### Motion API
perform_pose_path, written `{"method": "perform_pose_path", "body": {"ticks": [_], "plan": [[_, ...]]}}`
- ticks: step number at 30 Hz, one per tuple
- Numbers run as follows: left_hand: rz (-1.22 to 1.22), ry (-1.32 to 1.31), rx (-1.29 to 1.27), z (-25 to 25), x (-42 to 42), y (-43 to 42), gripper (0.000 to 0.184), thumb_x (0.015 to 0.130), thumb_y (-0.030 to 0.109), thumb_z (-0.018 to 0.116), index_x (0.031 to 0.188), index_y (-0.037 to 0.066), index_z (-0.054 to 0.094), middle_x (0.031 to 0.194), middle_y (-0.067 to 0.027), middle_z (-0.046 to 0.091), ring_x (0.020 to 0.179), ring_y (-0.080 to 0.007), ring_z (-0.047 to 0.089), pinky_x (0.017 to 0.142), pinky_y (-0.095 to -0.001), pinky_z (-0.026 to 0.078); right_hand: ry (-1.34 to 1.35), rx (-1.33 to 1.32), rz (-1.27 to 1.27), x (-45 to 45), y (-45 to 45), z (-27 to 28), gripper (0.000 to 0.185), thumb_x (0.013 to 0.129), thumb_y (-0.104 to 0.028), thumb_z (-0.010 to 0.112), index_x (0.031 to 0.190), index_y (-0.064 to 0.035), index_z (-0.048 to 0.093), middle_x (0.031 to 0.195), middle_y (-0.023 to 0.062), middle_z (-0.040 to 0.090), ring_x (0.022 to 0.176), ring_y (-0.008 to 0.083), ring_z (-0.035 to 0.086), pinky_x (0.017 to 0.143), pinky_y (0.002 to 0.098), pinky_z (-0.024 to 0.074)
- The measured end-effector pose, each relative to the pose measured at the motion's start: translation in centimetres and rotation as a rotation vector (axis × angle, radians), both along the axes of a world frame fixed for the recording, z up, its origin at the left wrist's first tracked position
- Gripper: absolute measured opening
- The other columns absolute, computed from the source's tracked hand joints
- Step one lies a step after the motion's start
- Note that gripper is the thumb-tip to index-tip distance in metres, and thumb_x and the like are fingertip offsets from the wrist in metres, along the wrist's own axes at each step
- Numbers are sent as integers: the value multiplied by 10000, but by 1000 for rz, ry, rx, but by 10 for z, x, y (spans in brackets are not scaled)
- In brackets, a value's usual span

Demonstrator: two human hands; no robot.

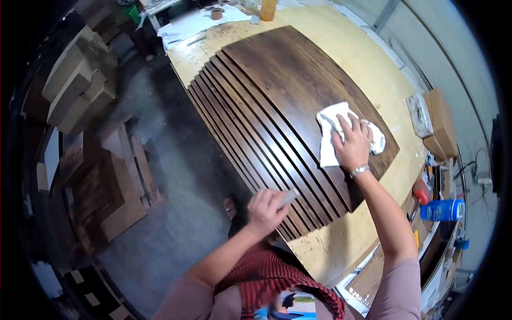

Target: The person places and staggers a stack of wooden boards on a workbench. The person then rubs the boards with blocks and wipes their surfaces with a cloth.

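Observation:
Several dark brown wooden boards (pixel 288 69) lie fanned in a staggered stack on a pale yellow work table (pixel 330 250). On the top board, near its right end, a white cloth (pixel 329 133) is spread and bunched. My right hand (pixel 353 140) presses on the cloth with its fingers spread. My left hand (pixel 265 209) is closed around a small light grey object (pixel 288 198) that sticks out past the fingers, over the front edges of the lower boards.
A blue container (pixel 441 210) and a red-handled tool (pixel 421 192) are at the right, below a cardboard box (pixel 441 122). An orange-yellow container (pixel 268 9) stands at the table's far edge. Wooden pieces (pixel 120 197) rest on the floor at the left.

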State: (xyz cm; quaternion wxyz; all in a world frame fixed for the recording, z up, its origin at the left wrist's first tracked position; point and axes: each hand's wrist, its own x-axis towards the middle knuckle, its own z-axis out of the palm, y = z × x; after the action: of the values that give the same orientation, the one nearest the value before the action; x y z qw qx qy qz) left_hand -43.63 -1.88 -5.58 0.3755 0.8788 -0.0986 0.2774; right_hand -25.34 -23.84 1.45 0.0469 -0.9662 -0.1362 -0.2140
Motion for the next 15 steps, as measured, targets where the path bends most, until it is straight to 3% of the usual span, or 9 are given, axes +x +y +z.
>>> {"method": "perform_pose_path", "body": {"ticks": [8,15], "plan": [[332,-23,2,-15,152,147,268,750,54,746,1017,44,720,921,-104,615,871,-305,613,725,-420,521,45,-16,-3,0,4,8,493,783,-215,652,1271,-149,641,1332,167,573,1219,379,504,1092,502,309],[494,36,57,-23,301,285,216,803,131,731,1011,77,747,916,-115,644,906,-315,627,782,-428,511,114,-23,-31,3,8,14,528,753,-177,650,1279,-130,640,1356,153,562,1228,382,493,1090,496,307]]}}
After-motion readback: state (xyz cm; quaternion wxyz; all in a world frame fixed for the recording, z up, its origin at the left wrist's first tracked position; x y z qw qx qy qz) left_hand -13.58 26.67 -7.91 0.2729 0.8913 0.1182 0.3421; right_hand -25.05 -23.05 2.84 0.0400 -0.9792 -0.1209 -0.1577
